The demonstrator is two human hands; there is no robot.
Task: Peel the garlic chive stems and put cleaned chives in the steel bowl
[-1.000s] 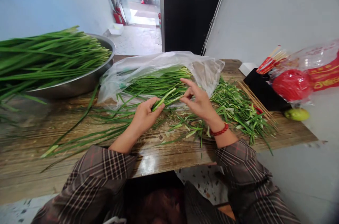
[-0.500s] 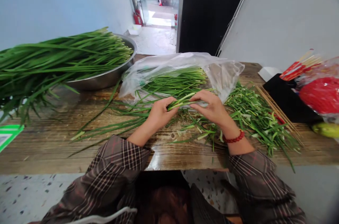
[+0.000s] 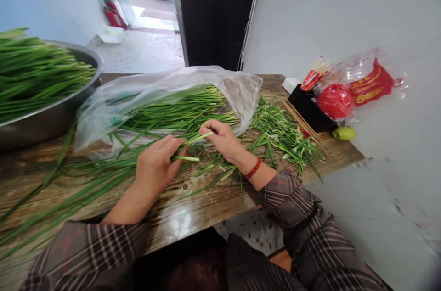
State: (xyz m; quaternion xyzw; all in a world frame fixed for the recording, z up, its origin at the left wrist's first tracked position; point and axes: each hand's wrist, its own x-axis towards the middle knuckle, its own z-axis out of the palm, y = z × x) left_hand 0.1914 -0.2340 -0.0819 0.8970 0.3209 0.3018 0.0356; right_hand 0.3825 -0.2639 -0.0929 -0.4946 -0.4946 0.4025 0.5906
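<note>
My left hand (image 3: 156, 165) is closed around a few long green stalks (image 3: 186, 158), whose pale ends stick out to the right and whose leaves trail left over the table. My right hand (image 3: 223, 142), with a red bead bracelet at the wrist, pinches the pale end of one of these stalks. Just behind both hands, a bundle of green stalks (image 3: 179, 107) lies in a clear plastic bag (image 3: 151, 82). To the right of my right hand is a loose pile of green trimmings (image 3: 282, 137).
A metal bowl (image 3: 51, 119) heaped with green stalks stands on the wooden table (image 3: 175, 222) at the left. At the right are a black holder (image 3: 310, 109), thin sticks, a red bundle (image 3: 336, 100) in plastic and a yellow-green object (image 3: 343, 133).
The view has turned to the right. My hands have moved slightly apart, and the stalk ends between them are more spread out. My right fingers have closed on a stalk end.
</note>
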